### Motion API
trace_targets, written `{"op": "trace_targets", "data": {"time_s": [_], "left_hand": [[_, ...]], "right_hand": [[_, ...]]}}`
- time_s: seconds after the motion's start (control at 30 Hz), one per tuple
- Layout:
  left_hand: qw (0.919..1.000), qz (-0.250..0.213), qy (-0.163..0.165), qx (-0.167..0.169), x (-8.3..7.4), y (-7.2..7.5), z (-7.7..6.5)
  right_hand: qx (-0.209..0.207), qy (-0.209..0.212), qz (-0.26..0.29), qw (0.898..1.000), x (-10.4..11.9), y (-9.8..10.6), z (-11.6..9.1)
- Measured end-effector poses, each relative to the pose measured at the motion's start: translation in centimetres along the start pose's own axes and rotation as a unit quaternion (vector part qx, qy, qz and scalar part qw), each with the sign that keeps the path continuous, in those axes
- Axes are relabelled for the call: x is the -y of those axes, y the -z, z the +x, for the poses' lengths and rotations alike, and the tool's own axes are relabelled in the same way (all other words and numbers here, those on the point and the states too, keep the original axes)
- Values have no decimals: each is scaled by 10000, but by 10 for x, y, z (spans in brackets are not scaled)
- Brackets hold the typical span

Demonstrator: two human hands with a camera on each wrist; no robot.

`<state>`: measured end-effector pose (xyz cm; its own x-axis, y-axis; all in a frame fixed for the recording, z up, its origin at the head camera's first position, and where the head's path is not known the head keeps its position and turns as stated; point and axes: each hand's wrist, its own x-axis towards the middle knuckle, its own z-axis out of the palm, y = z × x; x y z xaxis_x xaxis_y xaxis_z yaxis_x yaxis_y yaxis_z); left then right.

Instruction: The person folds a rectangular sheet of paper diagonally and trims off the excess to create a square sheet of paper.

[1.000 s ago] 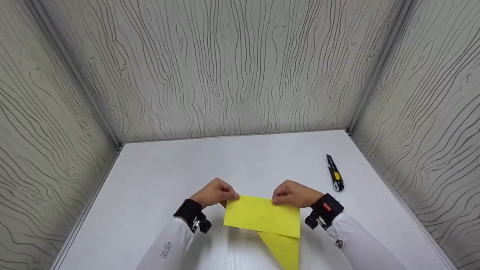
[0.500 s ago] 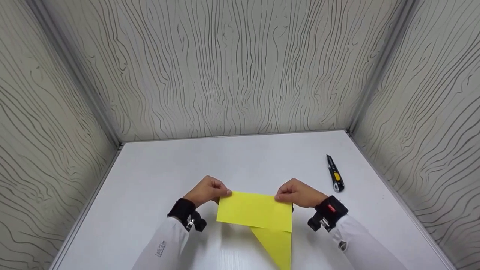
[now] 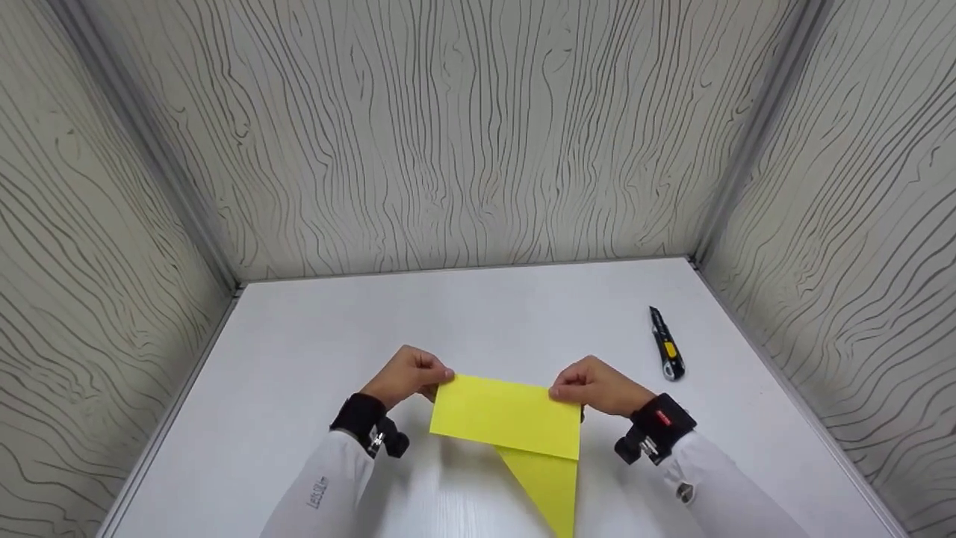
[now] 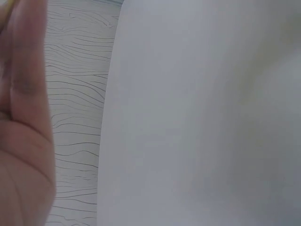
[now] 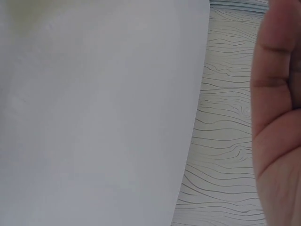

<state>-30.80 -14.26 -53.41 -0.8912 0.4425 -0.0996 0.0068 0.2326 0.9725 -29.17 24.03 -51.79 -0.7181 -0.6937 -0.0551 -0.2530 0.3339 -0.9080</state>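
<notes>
"Left hand first: what is it holding?"

"It is pinching the yellow paper at the upper left corner. Its thumb is lying over the front face and its fingers are curling in behind, closing on the sheet."

"And the right hand?"

"It is gripping the same paper by the top edge, near the right corner, with curled fingers and the thumb pressing on the front."

"Where is the paper sitting?"

"It is spanning the gap between the two hands, over the near part of the white table. A rectangular panel is slanting slightly down toward the right. From beneath its lower edge, on the right side, a triangular portion is extending and narrowing toward the bottom of the view. I cannot tell whether its tip is touching the table."

"Other items?"

"A utility knife, black with a yellow patch, is lying on the table farther off to the right, apart from the paper. Black straps are circling both wrists, next to white sleeves. A wall with dark grain lines is rising behind the table."

"And the wrist views?"

"Each is showing only part of one hand; the grips are not appearing clearly there."
</notes>
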Motion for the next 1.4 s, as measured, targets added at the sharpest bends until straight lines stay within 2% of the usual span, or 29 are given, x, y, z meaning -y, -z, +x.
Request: {"op": "trace_targets", "data": {"time_s": [0.17,0.3,0.43,0.53,0.67,0.77,0.83,0.97,1.1,1.17,1.3,1.4], "left_hand": [[10000,-4,50,-73,0,5,1],[9997,124,148,171,1,5,2],[9971,535,175,508,0,-2,5],[9930,1008,32,612,-2,-9,7],[9848,1709,-205,236,-2,-21,10],[9769,2119,-236,-172,-2,-31,11],[9720,2311,-266,-315,-2,-38,11],[9525,2979,-391,-488,-5,-60,12],[9242,3715,-598,-656,-8,-89,11],[9142,3932,-708,-683,-7,-103,10],[8949,4363,-775,-525,-2,-127,7],[8743,4803,-641,-272,3,-141,6]], "right_hand": [[-61,-7,181,9998,-3,3,-3],[30,73,180,9998,-5,3,-3],[142,133,210,9996,-9,-1,-2],[84,69,143,9998,-11,-5,0],[-378,-427,84,9983,-16,-9,1],[-857,-937,147,9918,-22,-11,1],[-1119,-1164,187,9867,-27,-13,2],[-1515,-1368,248,9786,-34,-18,7],[-1908,-1417,461,9702,-38,-23,11],[-2103,-1468,598,9647,-39,-26,13],[-2483,-1736,660,9507,-43,-33,18],[-2763,-2035,549,9377,-48,-38,20]]}}
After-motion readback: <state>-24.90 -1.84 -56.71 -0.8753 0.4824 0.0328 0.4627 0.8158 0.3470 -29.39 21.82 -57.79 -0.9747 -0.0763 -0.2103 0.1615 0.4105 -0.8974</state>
